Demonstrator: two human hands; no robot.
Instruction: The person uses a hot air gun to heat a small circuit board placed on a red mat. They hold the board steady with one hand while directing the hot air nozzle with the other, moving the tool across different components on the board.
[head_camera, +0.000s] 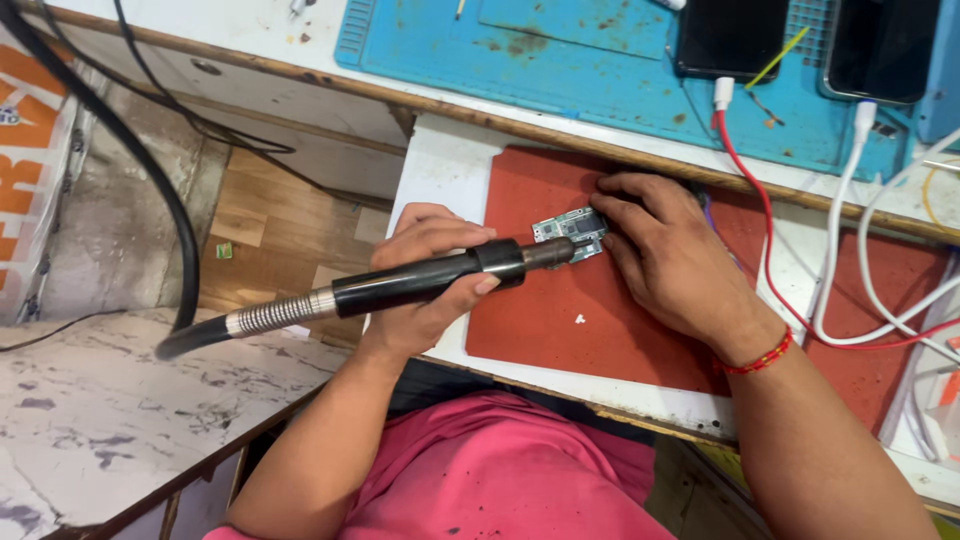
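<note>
Our left hand (425, 275) wraps its fingers around a black hot-air wand (420, 280), nozzle touching a small circuit board (570, 228). Our right hand (665, 250) pins that board with narrow fingertips on the red mat (540, 310), middle of the frame.

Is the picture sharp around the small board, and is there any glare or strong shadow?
Head view: even, soft light; the circuit board and both hands, left and right, look sharp. A thin glare line runs along the black tool handle. Shadows under the hands are faint. Straight edges bend slightly near the frame borders.
</note>
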